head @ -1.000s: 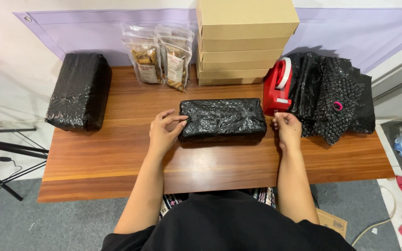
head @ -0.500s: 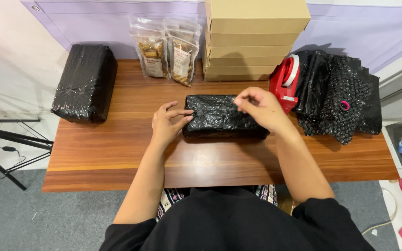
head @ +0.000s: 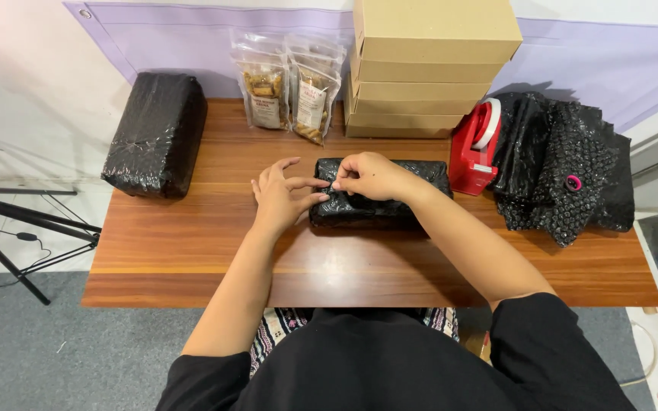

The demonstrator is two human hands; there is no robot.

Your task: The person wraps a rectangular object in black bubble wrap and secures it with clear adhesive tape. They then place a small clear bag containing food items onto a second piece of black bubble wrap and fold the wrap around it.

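— Where is the black wrapped parcel (head: 390, 199)?

— It lies flat near the middle of the wooden table (head: 192, 251), just in front of the stack of cardboard boxes (head: 420, 68).

— And the hands?

— Both are at its left end. The left hand (head: 282, 199) rests against that end, fingers spread, thumb touching the wrap. The right hand (head: 371, 175) lies across the top, its fingertips pinched together on the wrap close to the left thumb.

— What stands around it?

— A red tape dispenser (head: 475, 148) is just beside the parcel's right end, and a heap of black bubble wrap (head: 565, 171) lies beyond that. Two clear snack pouches (head: 291, 87) lean at the wall behind. A bigger black wrapped bundle (head: 155, 133) sits well apart at the table's left corner.
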